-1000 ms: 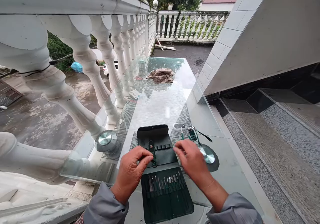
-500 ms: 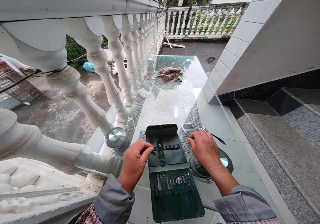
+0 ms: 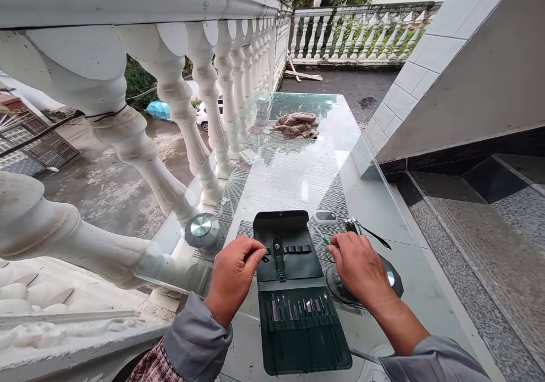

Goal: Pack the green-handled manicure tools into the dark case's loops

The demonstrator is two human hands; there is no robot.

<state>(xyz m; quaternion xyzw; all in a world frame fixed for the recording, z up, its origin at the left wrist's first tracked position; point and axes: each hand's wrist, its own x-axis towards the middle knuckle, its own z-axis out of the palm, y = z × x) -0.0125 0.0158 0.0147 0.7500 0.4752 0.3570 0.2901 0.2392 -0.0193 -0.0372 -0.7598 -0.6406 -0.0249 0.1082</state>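
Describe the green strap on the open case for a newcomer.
On the long glass table, a dark green leather manicure case lies open. On its upper flap, by the left hand, the narrow studded strap runs lengthwise, unlike the short loops beside it.

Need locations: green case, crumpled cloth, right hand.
Green case (image 3: 298,345), head view, lower pocket.
Crumpled cloth (image 3: 296,125), head view, middle of the bundle.
Right hand (image 3: 360,268), head view, back of the hand.

There was one left hand (image 3: 234,280), one right hand (image 3: 361,271), one green leather case (image 3: 293,336) at six o'clock, three round metal mounts (image 3: 202,229), and one crumpled cloth (image 3: 296,125) at twelve o'clock.
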